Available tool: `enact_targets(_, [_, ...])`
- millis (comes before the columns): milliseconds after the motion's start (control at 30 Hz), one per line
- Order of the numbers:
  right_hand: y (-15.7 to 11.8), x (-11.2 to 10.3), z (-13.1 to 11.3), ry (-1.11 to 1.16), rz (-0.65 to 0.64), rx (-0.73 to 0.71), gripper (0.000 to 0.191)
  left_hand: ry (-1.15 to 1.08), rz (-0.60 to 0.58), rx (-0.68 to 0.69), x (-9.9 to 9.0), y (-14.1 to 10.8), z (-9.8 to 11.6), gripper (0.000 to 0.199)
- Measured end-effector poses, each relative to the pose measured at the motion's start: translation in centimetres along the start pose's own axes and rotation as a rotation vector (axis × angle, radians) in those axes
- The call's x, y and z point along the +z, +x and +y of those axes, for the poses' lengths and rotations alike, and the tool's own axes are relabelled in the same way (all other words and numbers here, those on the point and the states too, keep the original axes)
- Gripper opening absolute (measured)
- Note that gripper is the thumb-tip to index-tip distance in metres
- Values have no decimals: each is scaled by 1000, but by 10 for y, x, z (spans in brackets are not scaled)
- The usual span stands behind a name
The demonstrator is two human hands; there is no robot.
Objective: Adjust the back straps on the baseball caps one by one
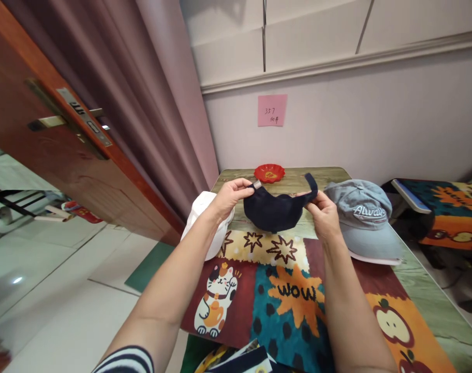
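A dark navy cap (273, 210) hangs between my two hands above the table, its back strap unfastened. My left hand (233, 196) pinches the cap at the end with a small metal buckle (256, 184). The other side is pinched in my right hand (322, 210), and the loose strap tail (310, 181) sticks up beyond the fingers. Partly behind my left wrist sits a white cap (199, 215). A grey-blue cap (360, 212) with "Always" lettering rests on the table, just right of my right hand.
A patterned mat (284, 305) covers the near part of the wooden table (236, 178). At the back stands a red scalloped dish (269, 173). A pink note (272, 110) is stuck to the wall. To the left are a door (65, 155) and a curtain (143, 93).
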State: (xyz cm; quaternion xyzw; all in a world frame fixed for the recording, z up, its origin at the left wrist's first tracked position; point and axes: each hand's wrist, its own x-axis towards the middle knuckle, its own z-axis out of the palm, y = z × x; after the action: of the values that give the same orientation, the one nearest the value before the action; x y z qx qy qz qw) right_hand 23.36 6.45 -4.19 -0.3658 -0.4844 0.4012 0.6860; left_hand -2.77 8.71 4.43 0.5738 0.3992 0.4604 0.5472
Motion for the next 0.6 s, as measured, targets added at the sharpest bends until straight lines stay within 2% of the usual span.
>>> enact_targets(67, [1,-7,7,-182,-55,32,14,108,-3,35,0,-1,-16,23])
enact_targets(133, [2,-15,13,-353,-116,87,14,166,6,3,-2,-6,-36,22])
enact_targets(233, [1,-25,13,-540,-296,174,15,208,1,-69,-4,-15,-59,21])
enact_targets(333, [-2,-29,-2,-587,-542,215,22,211,-6,-85,-4,-22,-67,21])
enact_targets(400, [-4,-27,-16,-601,-649,233,29,210,-15,-94,-2,-24,-66,23])
enact_targets(500, [-8,-13,-34,-718,-681,246,39,241,-10,-90,5,-27,-64,26])
enact_targets(600, [-13,7,-42,-1021,-615,220,47,303,59,-48,14,-32,-66,25])
